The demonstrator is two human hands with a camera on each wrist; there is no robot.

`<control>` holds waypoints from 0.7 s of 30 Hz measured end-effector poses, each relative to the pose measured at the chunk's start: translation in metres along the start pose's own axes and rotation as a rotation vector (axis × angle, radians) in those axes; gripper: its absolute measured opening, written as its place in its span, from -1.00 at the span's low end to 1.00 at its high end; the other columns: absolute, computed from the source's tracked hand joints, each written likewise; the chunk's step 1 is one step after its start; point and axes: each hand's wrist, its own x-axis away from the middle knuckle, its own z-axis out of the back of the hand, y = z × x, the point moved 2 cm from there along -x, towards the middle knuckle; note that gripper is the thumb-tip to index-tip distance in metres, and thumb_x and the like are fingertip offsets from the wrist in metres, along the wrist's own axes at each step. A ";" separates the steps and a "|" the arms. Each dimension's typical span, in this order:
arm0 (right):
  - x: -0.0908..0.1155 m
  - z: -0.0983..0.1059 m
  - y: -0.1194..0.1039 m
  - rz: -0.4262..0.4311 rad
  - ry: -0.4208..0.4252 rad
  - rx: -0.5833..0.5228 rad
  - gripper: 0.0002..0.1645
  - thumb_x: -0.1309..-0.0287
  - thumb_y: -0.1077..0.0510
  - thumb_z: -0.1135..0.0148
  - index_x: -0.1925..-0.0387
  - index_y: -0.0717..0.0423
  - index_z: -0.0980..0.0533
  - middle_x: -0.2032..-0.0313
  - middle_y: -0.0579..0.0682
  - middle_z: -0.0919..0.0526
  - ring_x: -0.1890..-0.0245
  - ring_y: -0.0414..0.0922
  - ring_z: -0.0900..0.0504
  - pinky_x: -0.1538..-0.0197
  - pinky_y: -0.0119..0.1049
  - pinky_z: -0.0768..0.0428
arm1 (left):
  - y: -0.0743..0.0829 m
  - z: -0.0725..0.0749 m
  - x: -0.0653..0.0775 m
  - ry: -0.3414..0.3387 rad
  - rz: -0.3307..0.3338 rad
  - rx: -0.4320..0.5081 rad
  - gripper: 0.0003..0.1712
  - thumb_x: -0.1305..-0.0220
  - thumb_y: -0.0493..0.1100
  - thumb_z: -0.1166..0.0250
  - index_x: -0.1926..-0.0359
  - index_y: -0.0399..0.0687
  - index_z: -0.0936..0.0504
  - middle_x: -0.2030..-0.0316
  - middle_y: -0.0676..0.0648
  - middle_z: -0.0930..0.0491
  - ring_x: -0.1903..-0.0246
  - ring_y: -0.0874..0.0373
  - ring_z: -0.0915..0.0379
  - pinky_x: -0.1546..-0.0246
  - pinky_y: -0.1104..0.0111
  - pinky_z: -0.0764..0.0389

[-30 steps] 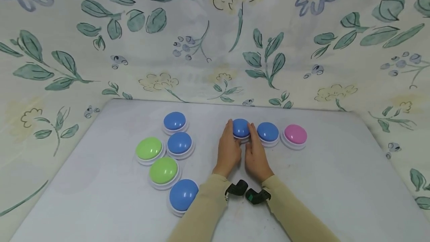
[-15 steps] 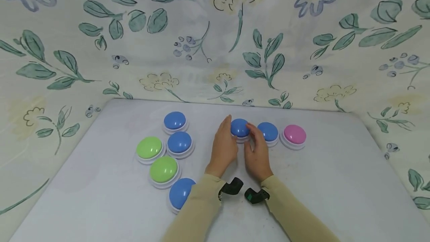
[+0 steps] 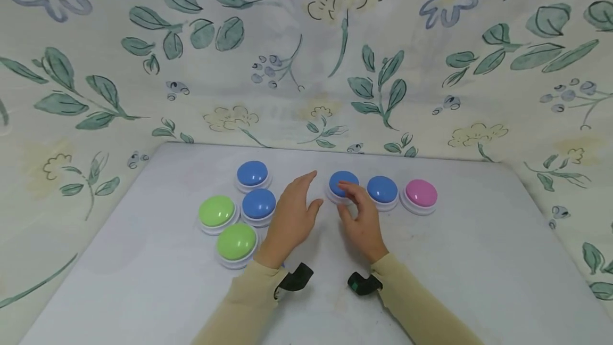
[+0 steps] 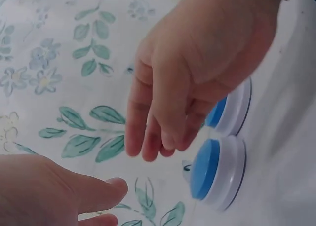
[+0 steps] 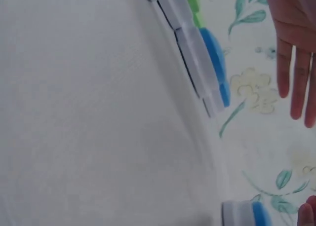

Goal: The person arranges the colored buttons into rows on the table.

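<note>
A blue dome push button (image 3: 340, 175) on a white round base sits at the left end of a row at the back right. My right hand (image 3: 365, 225) hovers at its near side with loosely bent fingers, index finger overlapping the dome in the head view. Nothing is between that hand's thumb and fingers. To the left, my left hand (image 3: 289, 222) is raised, thumb spread from relaxed fingers, and holds nothing. It overlaps the right edge of another blue button (image 3: 258, 203) in the head view. The right wrist view shows its fingers (image 5: 297, 83) extended.
Right of the nearest blue button stand a second blue button (image 3: 382, 189) and a pink button (image 3: 421, 193). The left group has a back blue button (image 3: 252, 173) and two green buttons, one farther (image 3: 216, 211), one nearer (image 3: 237, 241). Patterned fabric (image 3: 287, 95) borders the white table (image 3: 455, 260).
My left hand has let go of the blue button and moved left toward the other group, its sleeve covering the front blue button. My right fingers have loosened and drawn slightly back.
</note>
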 end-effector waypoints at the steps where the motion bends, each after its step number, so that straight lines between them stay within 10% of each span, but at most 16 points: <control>1: 0.000 0.000 -0.003 -0.001 -0.001 0.002 -0.50 -0.18 0.57 -0.17 -0.17 0.37 -0.49 -0.15 0.25 -0.57 -0.20 0.12 -0.53 -0.35 -0.09 -0.46 | -0.001 0.004 0.002 -0.005 0.003 -0.007 -0.38 -0.33 -0.30 -0.31 -0.37 -0.33 -0.39 -0.28 -0.31 -0.46 -0.30 -0.22 -0.37 -0.32 -0.04 -0.40; 21: 0.023 -0.008 -0.039 -0.009 -0.137 -0.087 -0.46 -0.24 0.48 -0.18 -0.26 0.27 -0.42 -0.22 0.17 -0.54 -0.27 0.03 -0.49 -0.32 -0.06 -0.49 | -0.015 0.056 0.046 -0.096 0.070 -0.086 -0.28 -0.29 -0.22 -0.38 -0.43 -0.19 -0.36 -0.34 -0.24 -0.43 -0.34 -0.20 -0.33 -0.30 -0.09 -0.41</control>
